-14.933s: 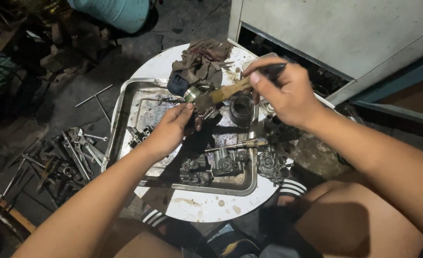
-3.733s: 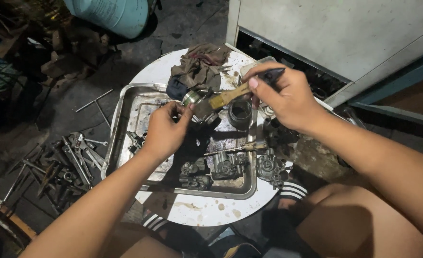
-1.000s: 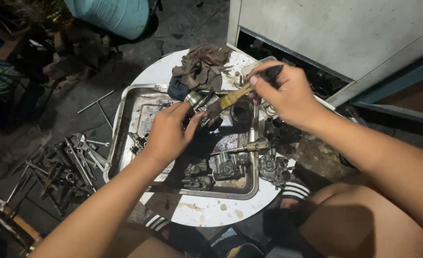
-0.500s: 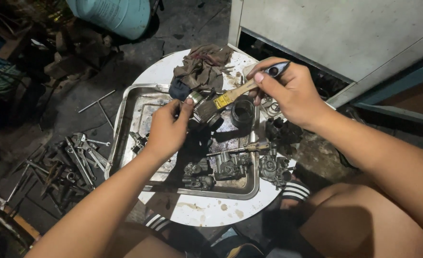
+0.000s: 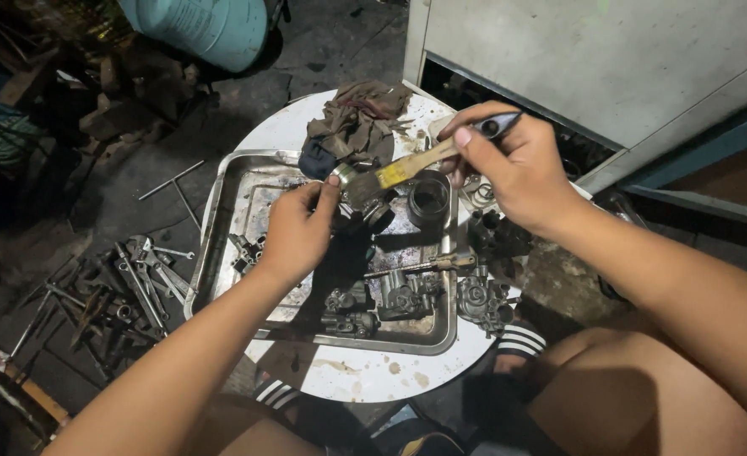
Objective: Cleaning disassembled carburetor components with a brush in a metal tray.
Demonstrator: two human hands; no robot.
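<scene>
Now brushing | left hand (image 5: 297, 232) clamped on small metal part (image 5: 365, 190), lifted higher over tray (image 5: 221, 219) | right hand (image 5: 513, 165) gripping paintbrush (image 5: 407, 169), bristles on part.

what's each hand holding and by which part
The right hand holds a paintbrush by the far end of its wooden handle. The left hand pinches a small round metal part by its rim with its fingertips.

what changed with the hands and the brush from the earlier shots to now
The left hand lifted off the dark parts low in the metal tray and took hold of a small round metal part, raising it toward the rag. The right hand kept its grip on the paintbrush, bristles now on that part. Tray, parts in it and the wrenches on the floor stayed put.
</scene>
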